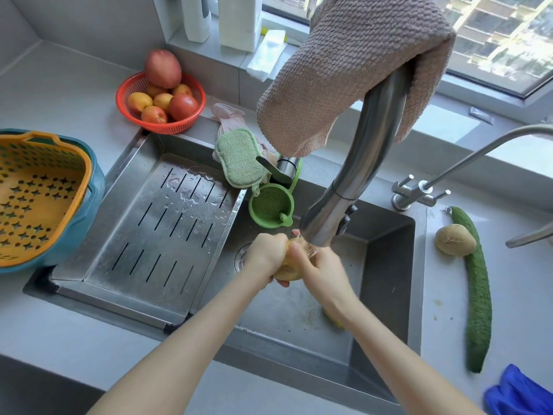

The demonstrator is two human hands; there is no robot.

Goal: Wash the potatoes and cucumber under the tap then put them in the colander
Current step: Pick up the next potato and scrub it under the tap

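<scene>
Both hands hold one potato [289,266] over the sink [386,283], right under the steel tap's spout [321,226], where water runs onto it. My left hand [264,256] wraps its left side and my right hand [321,266] covers its right side. A second potato [454,239] lies on the counter right of the sink, touching a long dark green cucumber [478,290]. The orange colander [39,193] sits inside a teal bowl [95,187] at the far left and looks empty.
A slotted steel drain tray [161,229] covers the sink's left half. A red basket of fruit [161,100], a green sponge [239,157] and a green strainer cup [270,205] stand behind it. A towel [344,73] hangs over the tap. Blue gloves [520,393] lie at bottom right.
</scene>
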